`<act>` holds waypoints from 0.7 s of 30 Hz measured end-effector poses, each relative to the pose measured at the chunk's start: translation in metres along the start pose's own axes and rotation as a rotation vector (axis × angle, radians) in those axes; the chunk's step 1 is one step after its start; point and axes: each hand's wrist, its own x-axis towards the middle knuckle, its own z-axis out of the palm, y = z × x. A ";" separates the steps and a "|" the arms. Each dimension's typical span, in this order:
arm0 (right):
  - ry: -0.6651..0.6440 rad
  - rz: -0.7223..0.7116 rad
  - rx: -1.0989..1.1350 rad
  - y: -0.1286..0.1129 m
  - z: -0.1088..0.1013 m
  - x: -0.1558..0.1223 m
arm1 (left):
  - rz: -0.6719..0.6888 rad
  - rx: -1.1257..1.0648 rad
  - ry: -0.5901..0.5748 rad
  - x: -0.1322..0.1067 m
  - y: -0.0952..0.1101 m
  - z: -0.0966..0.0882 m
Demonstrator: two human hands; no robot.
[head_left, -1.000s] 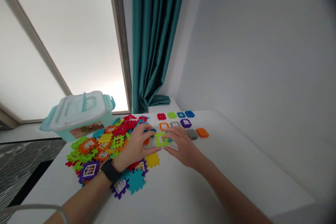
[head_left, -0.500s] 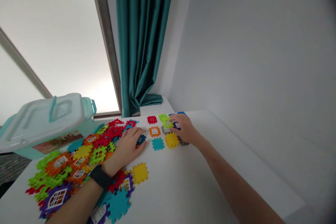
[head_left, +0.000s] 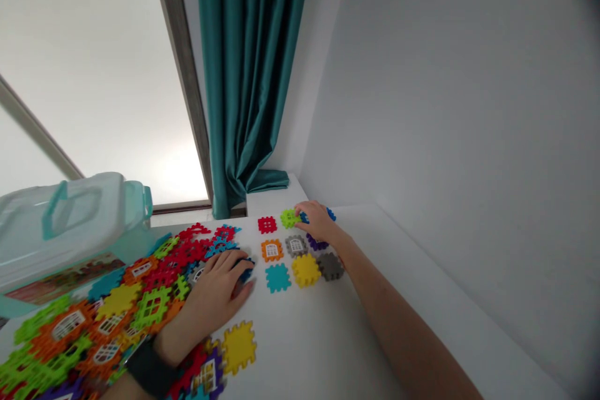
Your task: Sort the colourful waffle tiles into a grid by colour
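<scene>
The left hand [head_left: 218,284] is closed over a dark blue plastic waffle block [head_left: 246,270]. Farther, the right hand [head_left: 319,220] touches a lime-green plastic block [head_left: 289,219]; I cannot tell if it grips. Careless wrist movement could push the neat block rows [head_left: 295,256] out of line.

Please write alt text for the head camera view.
The left hand rests on a dark blue interlocking plastic block beside a colourful heap of blocks on a white table. The right hand touches a lime green block at the top of neat rows of blocks.
</scene>
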 end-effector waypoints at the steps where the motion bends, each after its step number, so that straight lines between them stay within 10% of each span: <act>1: -0.010 0.004 0.000 0.000 0.001 0.002 | 0.001 0.002 -0.008 0.000 0.000 0.000; 21: -0.070 0.032 0.026 0.004 0.004 0.005 | 0.012 0.006 -0.004 -0.004 -0.002 0.004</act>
